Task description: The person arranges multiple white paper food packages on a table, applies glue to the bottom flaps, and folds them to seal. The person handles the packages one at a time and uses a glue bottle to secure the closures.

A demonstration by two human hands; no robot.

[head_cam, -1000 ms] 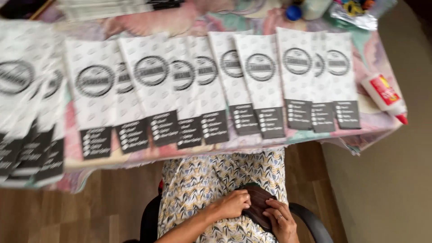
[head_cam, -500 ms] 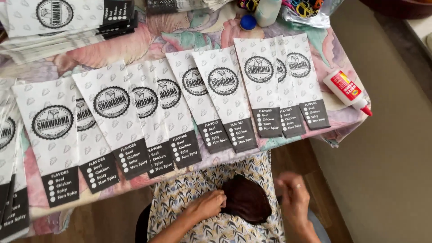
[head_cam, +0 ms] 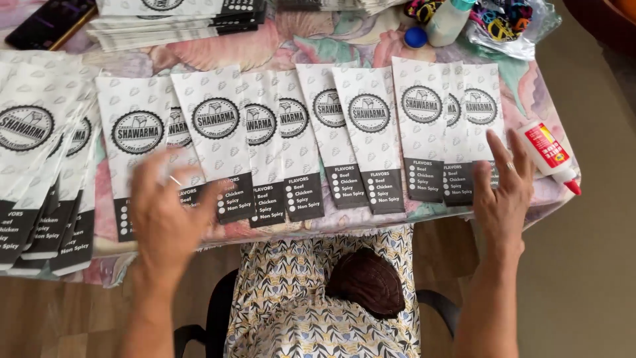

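Several white paper bags [head_cam: 371,136] with round black logos and dark bottom bands lie overlapped in a row along the near edge of the table [head_cam: 278,43]. My left hand [head_cam: 165,212] hovers blurred over the bags at the left, fingers spread, holding nothing. My right hand [head_cam: 505,189], with a ring on it, is raised with its fingers apart at the right end of the row, over the last bag [head_cam: 482,113]. A dark brown pouch [head_cam: 366,282] rests on my lap.
A white glue bottle with a red tip [head_cam: 550,156] lies at the table's right edge. A stack of more bags [head_cam: 179,16] sits at the back, beside a dark phone [head_cam: 50,23]. A blue cap [head_cam: 415,36], a bottle [head_cam: 447,20] and a clear plastic bag [head_cam: 507,20] stand at the back right.
Both hands have left the brown pouch on my lap and risen to the row of bags on the table. The view has tilted down and closer.
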